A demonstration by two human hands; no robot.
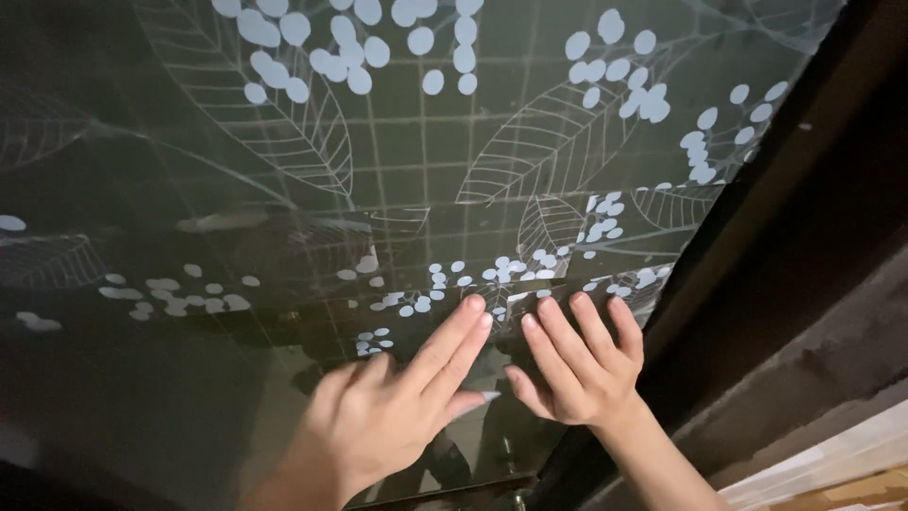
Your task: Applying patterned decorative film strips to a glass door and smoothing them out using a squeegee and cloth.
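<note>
Head view, looking at a dark glass pane (236,397) covered with a translucent decorative film (454,161) printed with white leaf outlines and clusters of pale dots; a faint grid of tile joints shows through it. Both hands lie flat against the film near its lower right part, close to the dark frame (757,218) that runs diagonally along the pane's right edge. The left hand (378,416) has its fingers extended and held together, the index and middle fingertips (473,308) pressed on the surface just beside the right hand. The right hand (582,364) is likewise open, fingers (596,326) slightly spread and flat on the film, thumb tucked toward the left hand; neither hand grips anything, both merely bear on the sheet. The step in hand appears to be pressing or smoothing the film onto the glass in this lower region. Judged from the pose, the next move calls for even fingertip pressure swept outward toward the frame, keeping the sheet from shifting or creasing; whether bubbles or a lifted edge lie beneath the fingers cannot be told. A pale surface (832,464) shows at the lower right corner.
</note>
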